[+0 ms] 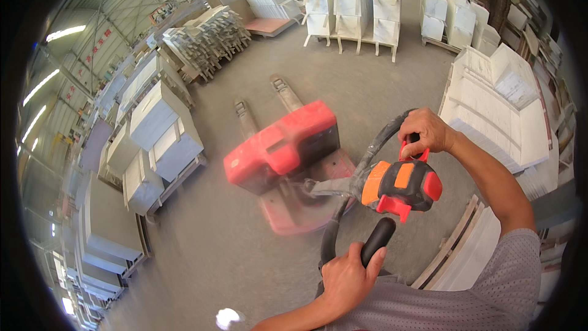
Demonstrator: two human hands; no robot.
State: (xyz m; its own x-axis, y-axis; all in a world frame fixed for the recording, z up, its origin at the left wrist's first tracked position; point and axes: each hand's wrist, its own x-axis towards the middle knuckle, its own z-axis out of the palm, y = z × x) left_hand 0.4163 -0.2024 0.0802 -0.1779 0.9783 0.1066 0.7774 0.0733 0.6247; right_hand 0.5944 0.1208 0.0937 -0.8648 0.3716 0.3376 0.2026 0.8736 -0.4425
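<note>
A red electric pallet truck [283, 142] stands on the grey floor in front of me, its two forks [247, 119] pointing away. Its tiller arm [334, 187] reaches back to a black and orange control head [416, 190] with red levers and a red button. My left hand [349, 276] is wrapped round the black grip [378, 240] on the near side of the control head. Closed on the far side of the handle, my right hand [429, 130] has its thumb by a red lever; its grip is mostly hidden by the hand.
White stone slabs [162, 113] lie stacked on pallets along the left. Tall strapped white stacks [350, 6] stand ahead, near a pile of thin strips [208, 40]. To the right are another pallet of slabs [499, 125] and, close to me, a low wooden-framed stack [465, 251].
</note>
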